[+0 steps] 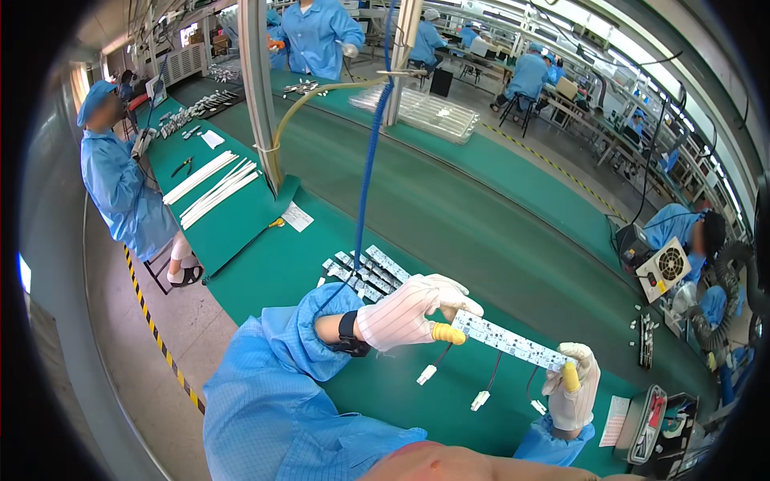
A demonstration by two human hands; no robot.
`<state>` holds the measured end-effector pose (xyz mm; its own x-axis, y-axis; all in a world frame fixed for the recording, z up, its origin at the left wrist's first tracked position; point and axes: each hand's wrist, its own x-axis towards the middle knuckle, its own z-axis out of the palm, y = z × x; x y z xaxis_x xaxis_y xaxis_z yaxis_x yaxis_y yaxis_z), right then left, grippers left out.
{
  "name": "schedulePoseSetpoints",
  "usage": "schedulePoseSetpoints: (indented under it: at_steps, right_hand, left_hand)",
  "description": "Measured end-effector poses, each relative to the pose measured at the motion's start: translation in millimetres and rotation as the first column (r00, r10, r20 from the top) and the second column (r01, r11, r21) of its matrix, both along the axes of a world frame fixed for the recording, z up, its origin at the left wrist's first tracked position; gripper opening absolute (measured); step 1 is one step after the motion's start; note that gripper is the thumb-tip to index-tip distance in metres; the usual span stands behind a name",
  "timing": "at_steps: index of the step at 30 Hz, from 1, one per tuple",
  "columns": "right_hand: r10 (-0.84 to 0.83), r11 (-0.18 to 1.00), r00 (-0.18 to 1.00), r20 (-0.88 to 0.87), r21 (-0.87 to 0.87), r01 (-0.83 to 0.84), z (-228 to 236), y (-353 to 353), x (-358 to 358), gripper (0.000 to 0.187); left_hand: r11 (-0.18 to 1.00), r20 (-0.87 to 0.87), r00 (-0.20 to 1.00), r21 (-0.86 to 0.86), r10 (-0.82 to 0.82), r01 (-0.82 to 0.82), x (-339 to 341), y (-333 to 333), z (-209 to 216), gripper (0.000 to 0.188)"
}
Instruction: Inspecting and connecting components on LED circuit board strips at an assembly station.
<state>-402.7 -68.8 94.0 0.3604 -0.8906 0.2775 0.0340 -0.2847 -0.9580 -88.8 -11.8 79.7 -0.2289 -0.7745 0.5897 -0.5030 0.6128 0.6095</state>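
Note:
A long white circuit board strip (pixel 513 343) is held level above the green table, one end in each hand. My left hand (pixel 421 313), in a striped white glove with a yellow finger cot, pinches its left end. At the right end my right hand (pixel 574 385), gloved the same way, grips the board between thumb and fingers. Short dark leads with white connectors (pixel 480 400) dangle below the strip. Behind my left wrist lies a group of similar circuit boards (pixel 365 272), partly covered by my hand and sleeve. A blue coiled cord (pixel 370 160) hangs down beside them.
A conveyor belt (pixel 449 216) runs beyond the green table (pixel 265 268). White strips (pixel 216 188) and pliers (pixel 183 167) lie at the left, near a seated co-worker (pixel 120 172). A tool box (pixel 646 425) stands at the right. A metal post (pixel 258 88) rises at the table's far side.

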Motion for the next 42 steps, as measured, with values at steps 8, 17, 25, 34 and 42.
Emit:
schedulePoseSetpoints:
  at_steps: [8, 17, 25, 34, 42]
  right_hand:
    - [0.017, 0.998, 1.000, -0.012, 0.065, -0.016, 3.1, -0.7, -7.9, 0.040]
    - [0.014, 0.994, 1.000, 0.019, 0.105, -0.016, 2.9, -0.3, -9.0, 0.035]
    - [0.028, 0.998, 1.000, 0.005, 0.063, -0.028, 4.3, 3.0, -8.8, 0.033]
    - [0.021, 0.998, 1.000, 0.002, 0.058, -0.021, 3.2, 9.4, -8.0, 0.027]
    - [0.035, 0.999, 0.999, 0.000, 0.036, -0.035, 4.2, 9.0, -8.8, 0.027]
  left_hand:
    - [0.998, -0.027, 0.999, 0.060, 0.032, -0.031, -5.3, -0.7, -1.9, 0.053]
    - [0.998, -0.018, 0.999, 0.046, 0.032, -0.031, -6.9, -1.7, -3.3, 0.054]
    - [0.999, 0.007, 0.999, -0.009, 0.040, -0.040, -6.2, 3.1, -0.1, 0.050]
    - [0.999, -0.006, 1.000, -0.050, 0.001, -0.001, -6.0, 11.6, 4.5, 0.050]
    - [0.999, 0.000, 1.000, -0.053, 0.011, -0.011, -6.6, 11.9, 6.2, 0.050]
